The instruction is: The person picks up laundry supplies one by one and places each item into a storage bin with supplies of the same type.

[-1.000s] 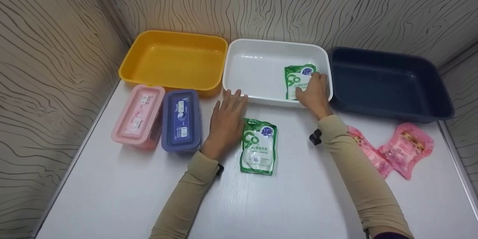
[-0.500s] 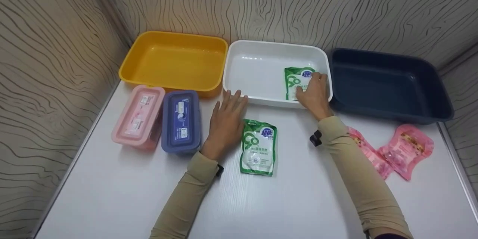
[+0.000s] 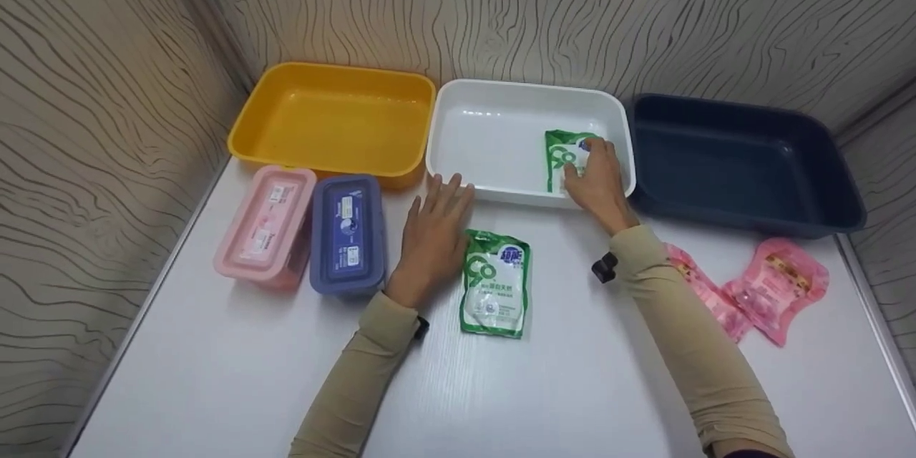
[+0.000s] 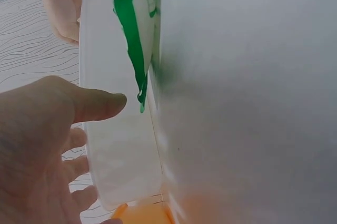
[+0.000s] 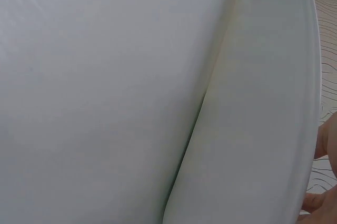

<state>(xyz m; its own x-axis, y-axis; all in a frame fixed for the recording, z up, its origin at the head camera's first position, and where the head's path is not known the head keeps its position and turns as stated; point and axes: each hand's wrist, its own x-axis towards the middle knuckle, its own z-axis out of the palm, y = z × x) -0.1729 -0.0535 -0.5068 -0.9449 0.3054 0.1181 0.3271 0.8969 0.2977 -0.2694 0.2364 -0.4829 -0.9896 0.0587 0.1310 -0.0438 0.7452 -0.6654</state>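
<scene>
My right hand reaches into the white bin and grips a green-and-white detergent pouch at the bin's right end. Its thumb lies over the lower part, the other fingers over the upper right, hiding that side. My left hand has spread fingers, with fingertips at the bin's front rim. A second detergent pouch lies on the table just right of the left hand. In the left wrist view, the left thumb points at this pouch's green edge. The right wrist view shows mostly the bin's outer wall.
A yellow bin stands to the left, a dark blue bin to the right. Pink and blue lidded boxes sit before the yellow one. Two pink pouches lie at right, one partly behind the right forearm. Patterned walls close in behind.
My right hand has shifted slightly left over the pouch in the white bin, covering more of it. My left hand has stayed in place.
</scene>
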